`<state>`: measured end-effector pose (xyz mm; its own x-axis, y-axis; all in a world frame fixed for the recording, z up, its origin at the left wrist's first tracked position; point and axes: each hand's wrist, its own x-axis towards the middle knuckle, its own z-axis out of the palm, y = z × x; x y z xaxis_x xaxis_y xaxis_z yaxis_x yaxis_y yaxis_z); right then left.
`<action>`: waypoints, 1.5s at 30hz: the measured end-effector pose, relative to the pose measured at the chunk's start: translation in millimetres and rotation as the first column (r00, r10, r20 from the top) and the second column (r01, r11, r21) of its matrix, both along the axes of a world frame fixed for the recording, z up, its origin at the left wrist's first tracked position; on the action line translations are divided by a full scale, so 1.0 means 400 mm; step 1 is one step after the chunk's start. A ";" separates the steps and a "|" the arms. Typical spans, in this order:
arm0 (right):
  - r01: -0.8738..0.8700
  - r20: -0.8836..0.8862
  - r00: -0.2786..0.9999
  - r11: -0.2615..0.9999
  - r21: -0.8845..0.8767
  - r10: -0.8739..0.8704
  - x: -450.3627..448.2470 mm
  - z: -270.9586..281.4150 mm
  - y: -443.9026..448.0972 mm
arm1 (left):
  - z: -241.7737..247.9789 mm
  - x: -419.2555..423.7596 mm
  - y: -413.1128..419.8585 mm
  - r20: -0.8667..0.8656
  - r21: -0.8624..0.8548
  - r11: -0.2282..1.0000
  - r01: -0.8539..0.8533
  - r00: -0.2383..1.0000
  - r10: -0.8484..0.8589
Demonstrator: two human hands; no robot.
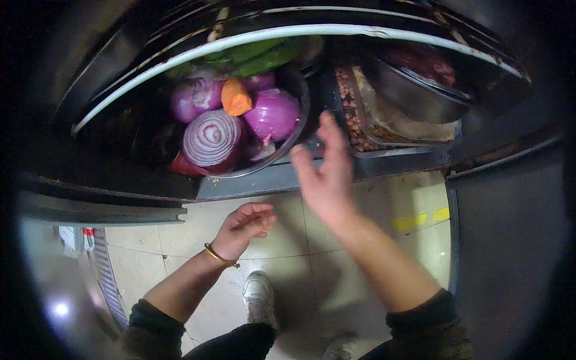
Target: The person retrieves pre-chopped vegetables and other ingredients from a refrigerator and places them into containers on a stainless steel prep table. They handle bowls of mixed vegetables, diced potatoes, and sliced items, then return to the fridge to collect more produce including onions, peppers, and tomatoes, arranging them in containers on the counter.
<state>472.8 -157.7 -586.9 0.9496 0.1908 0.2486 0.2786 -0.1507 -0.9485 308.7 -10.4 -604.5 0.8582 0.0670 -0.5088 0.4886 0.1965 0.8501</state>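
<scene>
Just outside the dark storage compartment, my left hand (246, 226) hovers over the floor with loosely curled fingers and nothing visible in it. My right hand (327, 173), blurred, reaches over the shelf edge with thumb and fingers apart, holding nothing. To its left is a metal bowl (305, 105) of red onions. A cut onion half (212, 138) faces up there, beside a whole peeled onion (272, 113) and a carrot piece (236, 98). Right of that hand, a tray holds small brown beans or nuts (353, 118). A rectangular container (405, 140) overlaps it.
A white-coated wire rack (288, 32) crosses above the food. Green vegetables (252, 56) lie behind the onions. At right, a metal bowl (405, 94) holds what looks like raw meat (443, 72). A dark door or panel (504, 234) borders the tiled floor (288, 288).
</scene>
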 end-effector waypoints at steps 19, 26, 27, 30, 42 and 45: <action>-0.011 0.265 0.959 0.945 -0.327 0.102 0.296 0.323 0.243 | 0.194 0.094 0.066 0.001 -0.459 0.586 -0.667 0.659 0.752; -0.003 -0.273 0.954 0.915 0.404 0.124 0.254 0.356 0.196 | 0.217 0.050 -0.018 -0.283 -0.759 0.347 -0.550 0.760 0.585; 0.028 -0.313 0.940 0.886 0.463 0.134 0.245 0.356 0.185 | 0.216 0.045 -0.033 -0.362 -0.793 0.280 -0.541 0.788 0.498; 0.168 -0.445 0.885 0.796 0.582 0.138 0.206 0.355 0.154 | 0.215 0.057 -0.070 -0.240 -0.916 0.210 -0.342 0.887 0.395; -0.052 -0.276 0.874 0.643 0.764 0.399 0.112 0.385 0.056 | 0.258 0.197 -0.181 0.072 -0.959 0.283 -0.003 0.964 0.255; -0.060 -0.323 0.832 0.652 0.755 0.451 0.125 0.382 0.010 | 0.246 0.242 -0.161 0.053 -0.948 0.312 -0.060 0.939 0.339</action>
<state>522.8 -153.6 -434.1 0.9158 0.4011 -0.0213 -0.2823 0.6050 -0.7445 405.6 -74.7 -506.3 0.9742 -0.1394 -0.1777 0.1597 0.9815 0.1055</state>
